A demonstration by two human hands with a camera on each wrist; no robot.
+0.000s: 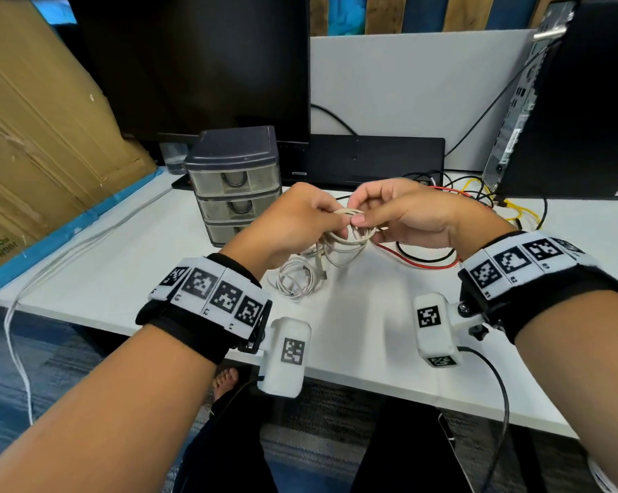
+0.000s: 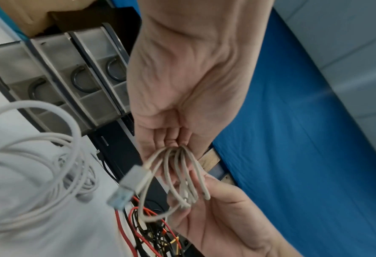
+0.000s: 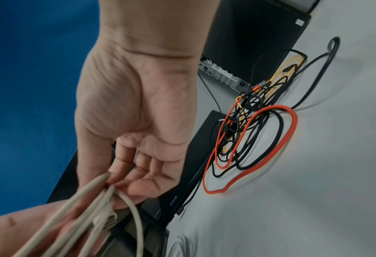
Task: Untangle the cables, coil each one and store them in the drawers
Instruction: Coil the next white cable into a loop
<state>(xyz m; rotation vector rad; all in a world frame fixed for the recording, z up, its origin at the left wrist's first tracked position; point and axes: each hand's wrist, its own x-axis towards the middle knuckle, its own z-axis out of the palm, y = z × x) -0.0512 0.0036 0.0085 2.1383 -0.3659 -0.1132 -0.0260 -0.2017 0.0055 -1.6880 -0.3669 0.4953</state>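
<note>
Both hands meet above the middle of the table on a small coil of beige network cable (image 1: 350,233). My left hand (image 1: 330,220) grips one side of the loops (image 2: 178,173). My right hand (image 1: 359,213) pinches the other side between thumb and fingers (image 3: 121,180). The cable's clear plug (image 2: 125,189) hangs free below the loops. A coiled white cable (image 1: 296,279) lies on the table under my hands. A tangle of red, black and yellow cables (image 1: 478,204) sits to the right. The grey three-drawer unit (image 1: 234,179) stands behind my left hand, all drawers closed.
A black monitor (image 1: 193,65) and a black bar (image 1: 375,158) stand at the back, and a computer case (image 1: 567,112) at the right. Cardboard (image 1: 33,137) leans at the left. A white cable (image 1: 15,332) hangs over the table's left edge (image 1: 69,311).
</note>
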